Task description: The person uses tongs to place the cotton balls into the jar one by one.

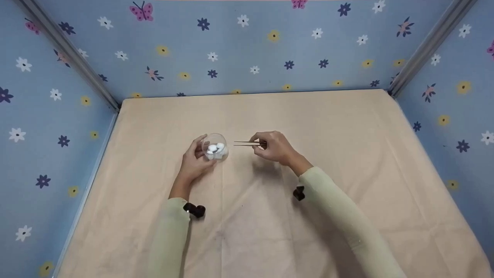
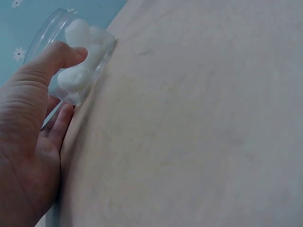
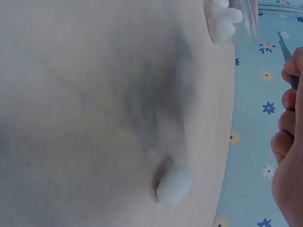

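A clear round cup [image 1: 215, 141] with several white cotton balls [image 1: 216, 148] inside is held by my left hand [image 1: 195, 164]. In the left wrist view the thumb [image 2: 71, 54] lies along the cup's wall. My right hand [image 1: 274, 146] pinches metal tweezers [image 1: 245, 143], whose two tips are apart and point left at the cup, a short distance from its rim. Nothing shows between the tips. The right wrist view has one more white cotton ball [image 3: 175, 185], resting on the cloth; in the head view it cannot be seen.
A beige cloth [image 1: 247, 216] with creases covers the table. Blue flowered panels [image 1: 254, 50] stand at the back and both sides, with metal posts at the corners. A small black device sits at each wrist.
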`<control>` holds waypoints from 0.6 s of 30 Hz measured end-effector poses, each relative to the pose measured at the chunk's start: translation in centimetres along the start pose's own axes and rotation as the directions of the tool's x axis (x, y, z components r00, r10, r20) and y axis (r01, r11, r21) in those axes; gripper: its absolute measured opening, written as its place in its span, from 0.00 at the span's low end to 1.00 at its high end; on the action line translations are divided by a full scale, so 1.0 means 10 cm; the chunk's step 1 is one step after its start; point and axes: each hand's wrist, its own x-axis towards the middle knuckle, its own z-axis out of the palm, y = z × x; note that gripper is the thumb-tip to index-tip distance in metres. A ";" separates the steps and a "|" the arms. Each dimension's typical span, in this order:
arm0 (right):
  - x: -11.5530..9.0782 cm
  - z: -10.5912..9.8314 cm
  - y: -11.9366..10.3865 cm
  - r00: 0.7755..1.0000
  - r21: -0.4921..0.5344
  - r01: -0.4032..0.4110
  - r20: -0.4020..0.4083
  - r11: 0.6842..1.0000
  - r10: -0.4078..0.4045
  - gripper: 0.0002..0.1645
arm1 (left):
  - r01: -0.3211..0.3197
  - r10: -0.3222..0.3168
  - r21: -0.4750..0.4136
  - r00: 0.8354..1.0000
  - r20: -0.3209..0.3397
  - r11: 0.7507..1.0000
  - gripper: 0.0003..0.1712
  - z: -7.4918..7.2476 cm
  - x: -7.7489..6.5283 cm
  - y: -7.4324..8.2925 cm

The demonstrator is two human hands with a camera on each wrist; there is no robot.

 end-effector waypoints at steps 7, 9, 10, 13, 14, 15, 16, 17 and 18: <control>-0.11 -0.06 0.07 0.999 -0.035 0.033 -0.017 0.999 -0.033 0.12 | -0.012 0.012 0.002 1.000 0.000 1.000 0.56 0.00 0.01 0.01; -0.14 -0.08 0.08 0.999 -0.033 0.035 -0.021 0.999 -0.035 0.12 | -0.012 0.012 0.008 1.000 0.005 1.000 0.56 0.00 0.01 0.01; -0.16 -0.09 0.08 0.999 -0.032 0.034 -0.023 0.999 -0.035 0.12 | -0.010 0.010 0.011 1.000 0.006 1.000 0.56 -0.01 0.01 0.01; -0.23 -0.12 0.10 0.999 -0.037 0.037 -0.028 0.999 -0.038 0.12 | -0.009 0.008 0.015 1.000 0.009 1.000 0.56 -0.01 0.00 0.01; -0.24 -0.13 0.10 0.999 -0.039 0.039 -0.029 0.998 -0.040 0.12 | -0.009 0.008 0.017 1.000 0.009 1.000 0.56 -0.01 0.00 0.01; -0.26 -0.14 0.10 0.999 -0.041 0.041 -0.029 0.998 -0.042 0.12 | -0.009 0.009 0.017 1.000 0.009 1.000 0.56 -0.01 0.00 0.01; -0.28 -0.15 0.11 0.999 -0.044 0.044 -0.029 0.998 -0.045 0.12 | -0.010 0.010 0.016 1.000 0.008 1.000 0.56 -0.01 -0.01 0.01; -0.30 -0.16 0.12 0.998 -0.047 0.047 -0.030 0.998 -0.048 0.12 | -0.011 0.011 0.014 1.000 0.007 1.000 0.55 -0.01 -0.01 0.01; -0.32 -0.18 0.12 0.998 -0.051 0.048 -0.031 0.998 -0.050 0.12 | -0.011 0.011 0.015 1.000 0.007 1.000 0.55 -0.01 -0.01 0.01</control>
